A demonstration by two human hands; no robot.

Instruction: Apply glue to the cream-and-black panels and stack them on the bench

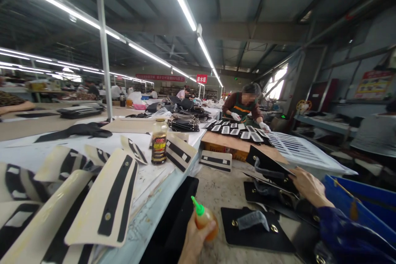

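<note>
My left hand [192,237] is closed around a squeeze bottle [208,223] of amber liquid, its green nozzle tilted up to the left. My right hand [309,186] grips the right edge of a black panel [274,179] with a plastic-wrapped handle, raised above others. Below it lies another black panel [262,194] with a wrapped handle. Nearer me, a separate black panel [244,237] rests flat, its wrapped handle fixed by gold-coloured fittings. To the left of the bottle is a dark flat sheet [173,210].
Cream panels with black strips [105,198] lean on the white-covered table at left. A labelled jar [159,144] stands there. A blue bin [365,202] sits at right. Across the table, a gloved co-worker [244,107] bends over rows of black pieces [229,128].
</note>
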